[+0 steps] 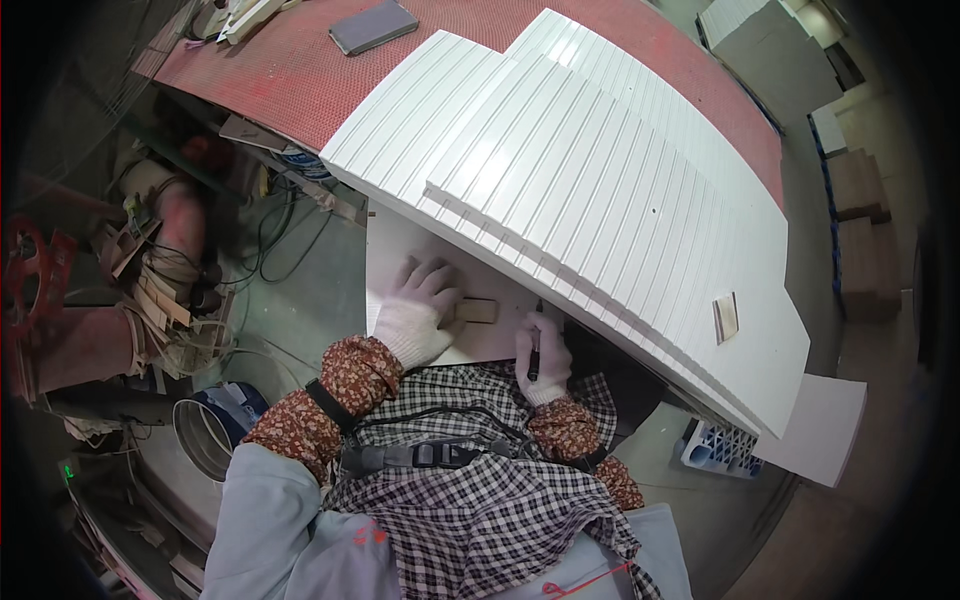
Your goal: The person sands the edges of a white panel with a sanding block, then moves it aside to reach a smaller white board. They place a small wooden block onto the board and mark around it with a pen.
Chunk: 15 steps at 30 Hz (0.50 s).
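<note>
Black buckle (437, 455) on dark strap (375, 460), checked black-and-white cloth (480, 515) around it, left hand (425, 300) and right hand (546, 355) in whitish knit gloves (402, 330) above the buckle, rust floral oversleeves (360, 368) either side, black armband (328, 405) to its left, red-marked pale blue garment (262, 530) lower left.

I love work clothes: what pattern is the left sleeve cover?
The sleeve cover is floral, pale on reddish brown, clearest in the head view.

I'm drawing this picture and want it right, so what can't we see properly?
All in the head view:
- White board: its far edge is hidden by the stacked grooved panels.
- Left grip: its palm is hidden by its own gloved back.
- Dark pen in the right grip: its tip is too small.
- Checked clothing: cut off by the lower edge.
</note>
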Tool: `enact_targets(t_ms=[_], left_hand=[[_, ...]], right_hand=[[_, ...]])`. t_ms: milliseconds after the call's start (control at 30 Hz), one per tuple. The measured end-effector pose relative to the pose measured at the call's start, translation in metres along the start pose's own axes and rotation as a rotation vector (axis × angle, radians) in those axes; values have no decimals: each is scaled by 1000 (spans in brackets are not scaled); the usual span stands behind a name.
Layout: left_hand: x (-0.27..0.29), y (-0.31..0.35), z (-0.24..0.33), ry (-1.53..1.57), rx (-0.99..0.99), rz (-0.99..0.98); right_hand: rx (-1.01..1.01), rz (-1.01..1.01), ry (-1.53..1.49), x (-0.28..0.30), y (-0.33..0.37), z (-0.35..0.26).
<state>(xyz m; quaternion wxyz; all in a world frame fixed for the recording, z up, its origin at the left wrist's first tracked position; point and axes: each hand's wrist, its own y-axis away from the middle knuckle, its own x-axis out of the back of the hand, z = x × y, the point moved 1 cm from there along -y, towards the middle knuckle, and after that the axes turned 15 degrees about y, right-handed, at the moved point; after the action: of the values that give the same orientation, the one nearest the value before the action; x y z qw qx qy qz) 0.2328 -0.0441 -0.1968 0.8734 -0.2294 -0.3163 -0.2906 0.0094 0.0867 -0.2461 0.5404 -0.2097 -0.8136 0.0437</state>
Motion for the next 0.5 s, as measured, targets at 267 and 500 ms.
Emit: enact_targets(t_ms=[267, 500], left_hand=[[1, 0, 1, 7, -2, 11], [3, 0, 2, 26, 3, 10]], right_hand=[[38, 24, 38, 1, -1, -2], [35, 3, 40, 7, -3, -9]])
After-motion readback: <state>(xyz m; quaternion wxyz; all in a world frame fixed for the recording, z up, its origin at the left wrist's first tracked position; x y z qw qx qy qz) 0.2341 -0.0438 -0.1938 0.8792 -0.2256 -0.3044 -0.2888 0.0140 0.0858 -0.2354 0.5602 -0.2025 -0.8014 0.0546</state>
